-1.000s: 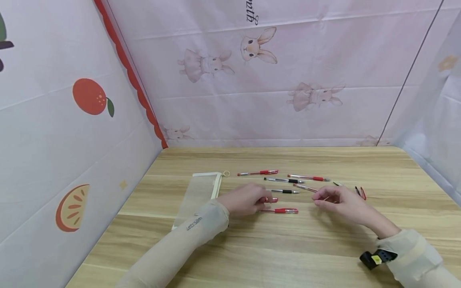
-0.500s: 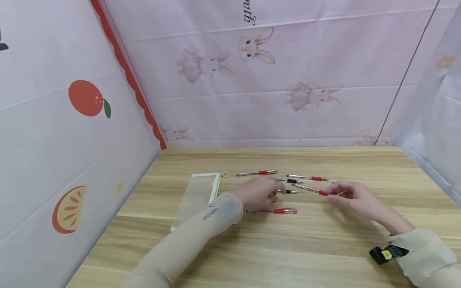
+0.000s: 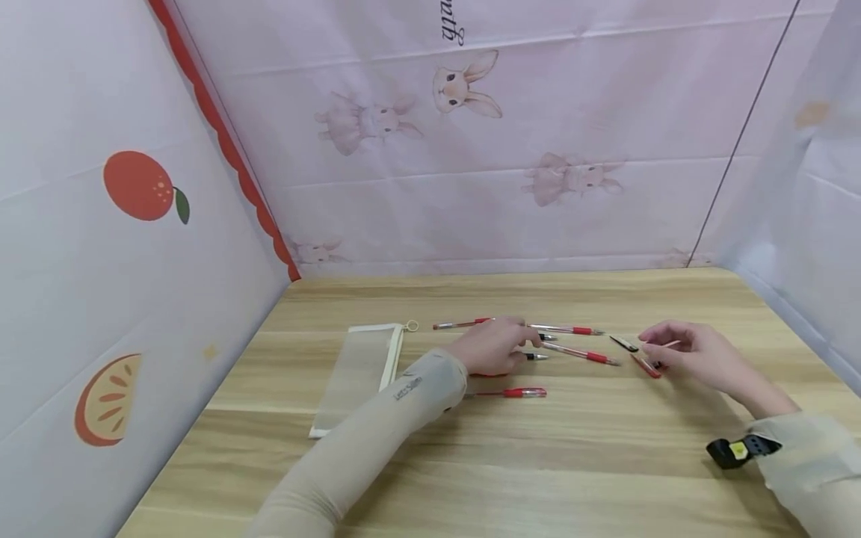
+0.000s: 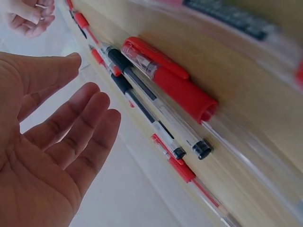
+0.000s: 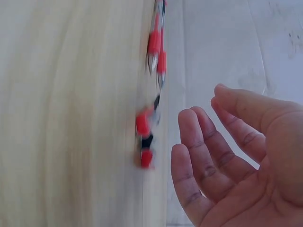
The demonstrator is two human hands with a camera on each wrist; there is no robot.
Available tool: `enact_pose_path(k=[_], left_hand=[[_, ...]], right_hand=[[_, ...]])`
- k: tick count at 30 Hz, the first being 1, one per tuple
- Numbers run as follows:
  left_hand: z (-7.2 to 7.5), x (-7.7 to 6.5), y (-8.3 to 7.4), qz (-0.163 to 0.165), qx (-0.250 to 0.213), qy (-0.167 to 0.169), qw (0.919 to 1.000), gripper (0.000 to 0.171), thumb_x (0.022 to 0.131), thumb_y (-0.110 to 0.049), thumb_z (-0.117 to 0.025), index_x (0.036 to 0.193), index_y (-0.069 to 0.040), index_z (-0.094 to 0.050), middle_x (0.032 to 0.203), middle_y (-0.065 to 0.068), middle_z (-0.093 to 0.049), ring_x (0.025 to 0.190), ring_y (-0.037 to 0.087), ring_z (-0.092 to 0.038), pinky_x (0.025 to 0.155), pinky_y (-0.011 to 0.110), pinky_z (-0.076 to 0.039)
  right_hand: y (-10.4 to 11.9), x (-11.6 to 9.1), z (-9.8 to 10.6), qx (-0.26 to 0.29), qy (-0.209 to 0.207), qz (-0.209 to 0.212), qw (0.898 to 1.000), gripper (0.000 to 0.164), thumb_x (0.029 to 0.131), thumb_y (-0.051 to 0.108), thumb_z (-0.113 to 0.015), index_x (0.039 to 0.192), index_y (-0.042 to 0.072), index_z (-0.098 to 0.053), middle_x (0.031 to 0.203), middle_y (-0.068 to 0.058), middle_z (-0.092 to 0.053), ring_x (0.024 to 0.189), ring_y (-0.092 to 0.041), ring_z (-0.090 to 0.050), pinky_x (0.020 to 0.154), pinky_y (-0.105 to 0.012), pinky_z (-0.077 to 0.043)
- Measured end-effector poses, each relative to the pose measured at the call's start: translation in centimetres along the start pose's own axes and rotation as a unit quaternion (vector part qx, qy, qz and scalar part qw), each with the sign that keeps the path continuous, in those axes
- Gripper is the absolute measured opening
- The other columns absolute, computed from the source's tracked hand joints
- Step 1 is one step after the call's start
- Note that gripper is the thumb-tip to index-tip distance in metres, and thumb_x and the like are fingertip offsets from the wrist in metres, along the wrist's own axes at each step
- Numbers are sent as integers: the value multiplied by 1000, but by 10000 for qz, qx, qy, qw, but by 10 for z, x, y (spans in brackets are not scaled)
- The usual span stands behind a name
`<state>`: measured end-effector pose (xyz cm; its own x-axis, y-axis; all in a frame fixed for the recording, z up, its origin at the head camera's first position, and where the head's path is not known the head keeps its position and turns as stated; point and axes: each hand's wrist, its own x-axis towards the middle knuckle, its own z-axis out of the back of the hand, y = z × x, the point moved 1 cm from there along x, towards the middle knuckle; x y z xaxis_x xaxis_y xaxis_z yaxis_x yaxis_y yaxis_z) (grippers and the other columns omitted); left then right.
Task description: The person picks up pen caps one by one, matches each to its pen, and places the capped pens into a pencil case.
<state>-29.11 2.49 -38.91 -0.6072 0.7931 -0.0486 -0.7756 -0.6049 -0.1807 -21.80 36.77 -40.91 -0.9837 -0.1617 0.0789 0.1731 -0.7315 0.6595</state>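
My left hand [image 3: 494,346] hovers over the pens in the middle of the table. Its fingers [image 4: 90,127] are relaxed and hold nothing in the left wrist view. Close by lie a red capped pen [image 4: 184,90], two black pens [image 4: 156,92] and another red capped pen [image 4: 175,161] behind them. Further right, my right hand [image 3: 702,359] is loosely bent beside some loose pen caps, a black cap [image 3: 624,344] and a red cap [image 3: 646,365]. Nothing sits between its fingers [image 5: 189,127] in the right wrist view; the caps [image 5: 143,122] are blurred there.
A translucent zip pouch [image 3: 353,366] with a ring pull lies left of the pens. Two uncapped red pens [image 3: 585,354] point towards the right hand. One red capped pen [image 3: 525,392] is nearest the front. Printed cloth walls [image 3: 403,224] stand around the table.
My left hand has shifted right and away from me, from the front red pens to over the black ones. The right hand has moved right, off the uncapped red pen to beside the caps.
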Motion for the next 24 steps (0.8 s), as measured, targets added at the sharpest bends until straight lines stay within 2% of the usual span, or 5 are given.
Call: enact_pose_path(k=[8,15,21,24], left_hand=[[-5,20,0,71,80,-8,9999,30,104,-20,-72,133,-26,-72,123,-5,-67,99,8,-60,92,21,-53],[-10,35,-6,175,223,-21,9996,31,105,-20,-71,134,-29,-73,118,-8,-67,95,7,-59,87,17,-51],[-11,46,-10,271,327,30,9991,31,104,-25,-72,134,-32,-71,119,-10,-65,99,6,-59,96,19,-52],[-13,52,-12,295,346,89,9989,33,102,-23,-74,133,-33,-72,121,-10,-66,102,5,-60,101,21,-53]], right_hand=[[-17,2,16,-290,-114,-169,9994,36,105,26,-69,129,-2,-69,117,-18,-75,87,8,-65,75,-18,-51],[-31,6,19,-570,-139,-136,9982,35,102,24,-74,124,-4,-70,110,-17,-77,84,8,-61,73,-20,-52],[-37,7,17,-624,30,-202,9978,34,101,23,-75,122,-3,-70,106,-15,-78,82,5,-62,68,-23,-51],[-38,6,15,-560,97,-180,9982,32,100,21,-76,121,-3,-71,105,-14,-79,82,7,-62,68,-23,-51]])
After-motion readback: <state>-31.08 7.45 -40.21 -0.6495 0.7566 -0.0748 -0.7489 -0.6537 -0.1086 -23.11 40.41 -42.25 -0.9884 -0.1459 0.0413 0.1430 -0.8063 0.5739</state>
